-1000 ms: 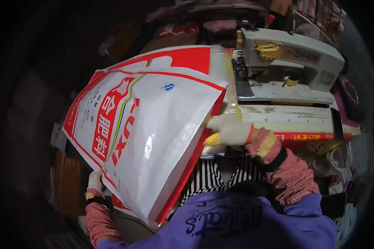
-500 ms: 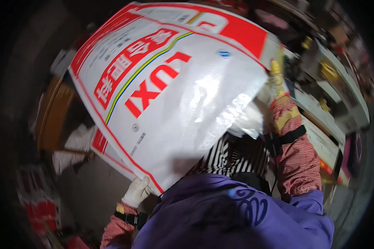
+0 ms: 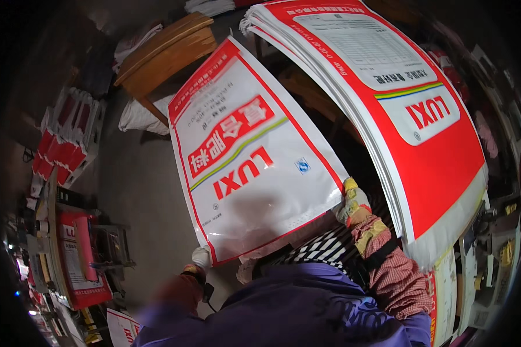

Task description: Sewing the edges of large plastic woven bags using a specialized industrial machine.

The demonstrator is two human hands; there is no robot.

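A large flat white plastic sack [image 3: 243, 191] with red borders, red lettering and a yellow-green stripe hangs in front of my body. My left hand [image 3: 201, 257], in a white glove, is closed on its near left corner. At the near right corner, my right hand [image 3: 353, 203], in a white and yellow glove, grips the edge, its fingertips partly hidden. The sack's far end tilts away from me. Close on the right of my right hand stands a thick stack of red and white sacks [image 3: 434, 179], lying flat with their layered edges facing me.
A wooden bench [image 3: 165, 49] stands at the far left with a white cloth bundle [image 3: 142, 118] below. Folded red and white sacks [image 3: 66, 136] are piled farther left. At the lower left is a table with a red and white sack [image 3: 84, 260]. Grey floor [image 3: 139, 202] lies between.
The sack has swung left and now hangs lower and flatter, still in both hands. My view has turned left, and the stack on the right now shows fully.
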